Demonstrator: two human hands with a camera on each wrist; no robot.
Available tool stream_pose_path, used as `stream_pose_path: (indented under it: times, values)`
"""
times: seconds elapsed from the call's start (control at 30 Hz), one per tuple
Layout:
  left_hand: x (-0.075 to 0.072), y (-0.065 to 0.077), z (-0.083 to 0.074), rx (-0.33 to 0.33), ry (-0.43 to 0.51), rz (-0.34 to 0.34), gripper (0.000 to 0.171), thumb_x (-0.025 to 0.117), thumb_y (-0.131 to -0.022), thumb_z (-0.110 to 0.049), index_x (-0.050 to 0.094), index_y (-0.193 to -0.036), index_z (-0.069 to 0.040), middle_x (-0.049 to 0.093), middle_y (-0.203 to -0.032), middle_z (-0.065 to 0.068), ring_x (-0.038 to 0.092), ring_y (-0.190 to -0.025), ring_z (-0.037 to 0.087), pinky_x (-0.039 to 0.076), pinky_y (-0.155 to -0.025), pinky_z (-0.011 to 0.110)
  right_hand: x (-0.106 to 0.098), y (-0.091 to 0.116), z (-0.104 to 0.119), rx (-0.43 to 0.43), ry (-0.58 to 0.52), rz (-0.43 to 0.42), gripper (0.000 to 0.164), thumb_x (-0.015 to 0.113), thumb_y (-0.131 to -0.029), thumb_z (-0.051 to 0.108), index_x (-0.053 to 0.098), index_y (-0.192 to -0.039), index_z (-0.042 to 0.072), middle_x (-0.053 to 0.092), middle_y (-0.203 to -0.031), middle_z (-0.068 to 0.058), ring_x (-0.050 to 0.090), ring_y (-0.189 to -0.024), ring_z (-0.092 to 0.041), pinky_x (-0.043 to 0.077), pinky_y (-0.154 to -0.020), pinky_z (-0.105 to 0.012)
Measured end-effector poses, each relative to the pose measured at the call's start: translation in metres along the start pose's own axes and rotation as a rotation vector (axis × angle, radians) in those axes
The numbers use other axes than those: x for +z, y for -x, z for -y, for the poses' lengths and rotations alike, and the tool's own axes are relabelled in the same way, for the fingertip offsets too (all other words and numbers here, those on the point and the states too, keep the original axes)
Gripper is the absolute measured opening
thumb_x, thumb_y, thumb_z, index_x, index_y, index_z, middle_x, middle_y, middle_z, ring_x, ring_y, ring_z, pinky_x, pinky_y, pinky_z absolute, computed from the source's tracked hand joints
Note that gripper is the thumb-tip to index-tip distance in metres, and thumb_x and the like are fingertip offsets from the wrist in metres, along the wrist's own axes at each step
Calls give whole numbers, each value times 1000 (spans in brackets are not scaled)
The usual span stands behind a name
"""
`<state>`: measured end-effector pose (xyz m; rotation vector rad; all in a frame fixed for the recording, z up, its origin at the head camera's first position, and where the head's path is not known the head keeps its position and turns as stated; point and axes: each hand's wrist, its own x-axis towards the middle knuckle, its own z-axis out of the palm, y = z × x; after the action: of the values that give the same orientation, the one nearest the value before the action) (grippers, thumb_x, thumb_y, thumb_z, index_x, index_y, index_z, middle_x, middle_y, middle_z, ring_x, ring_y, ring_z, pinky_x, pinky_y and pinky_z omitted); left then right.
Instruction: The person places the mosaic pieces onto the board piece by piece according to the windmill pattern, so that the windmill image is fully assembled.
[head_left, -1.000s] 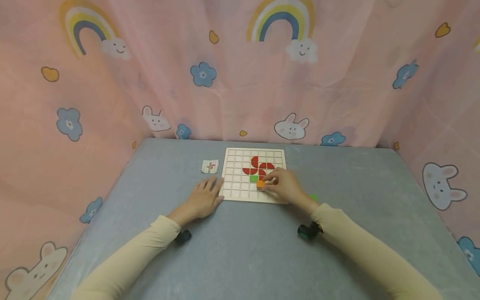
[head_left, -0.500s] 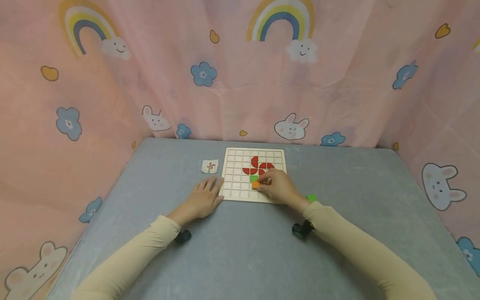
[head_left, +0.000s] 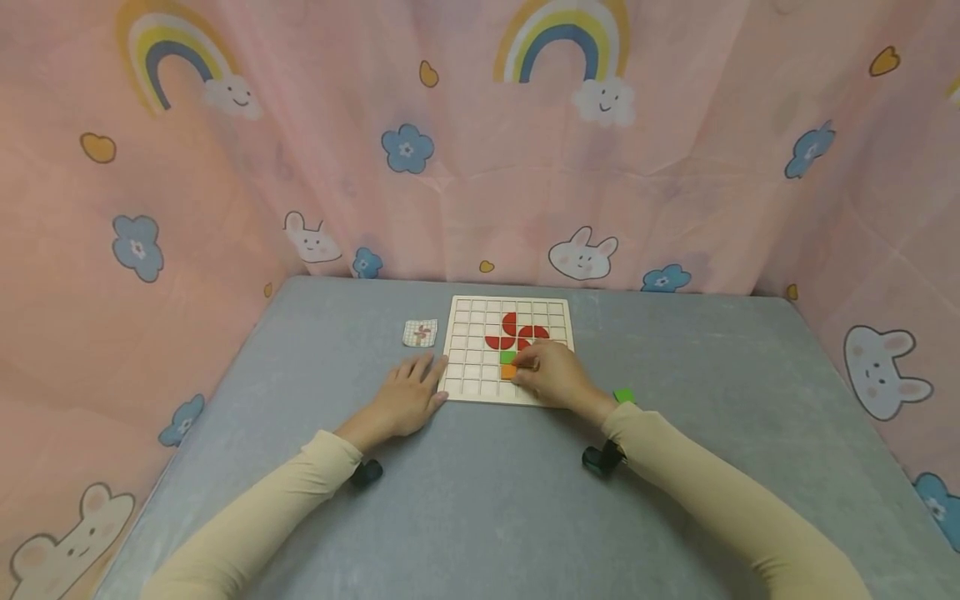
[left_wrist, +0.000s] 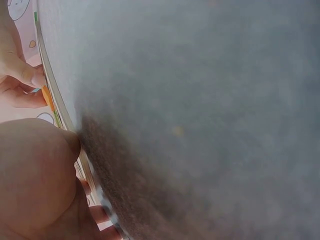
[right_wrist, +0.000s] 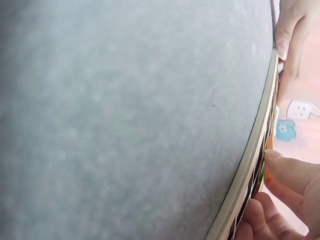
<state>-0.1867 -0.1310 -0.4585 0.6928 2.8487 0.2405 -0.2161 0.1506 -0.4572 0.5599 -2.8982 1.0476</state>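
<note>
A pale wooden grid board [head_left: 468, 375] lies on the grey table. On it several red curved pieces [head_left: 510, 323] form a pinwheel, with a green square tile [head_left: 507, 357] just below. My right hand [head_left: 558, 375] pinches an orange square tile [head_left: 508, 372] at the cell under the green one; the right wrist view shows thumb and finger on this orange tile [right_wrist: 270, 145], slightly tilted against the board. Flat beside the board's left edge, my left hand [head_left: 408, 396] touches that edge with its fingers extended. The right hand hides the board's lower right part.
A small pattern card [head_left: 420, 332] with a pinwheel printed on a grid lies left of the board. Another green tile [head_left: 624, 396] lies on the table by the right wrist. A pink printed curtain [head_left: 480, 183] stands behind the table.
My right hand has shifted left with the orange tile, from right of the green tile's column to the cell beneath it, and lowered it. The left hand has stayed put.
</note>
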Motion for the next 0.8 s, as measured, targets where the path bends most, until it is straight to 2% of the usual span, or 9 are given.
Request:
stream_pose_path:
  times: [0.5, 0.8]
  values:
    - [-1, -1, 0, -2, -11, 2, 64, 42, -115, -33, 23, -168, 0, 24, -170, 30, 27, -155, 49, 28, -122, 64, 0, -1, 3, 14, -6, 10, 23, 83, -89, 12, 83, -110, 2, 79, -109, -11, 68, -101, -27, 55, -89, -47]
    - [-1, 1, 0, 1, -24, 12, 65, 41, -116, -34, 22, -168, -1, 24, -170, 30, 27, -155, 49, 28, -123, 64, 1, 1, 4, 10, 0, 5, 22, 84, -88, 11, 83, -108, 2, 78, -107, -11, 68, -97, -26, 55, -87, -46]
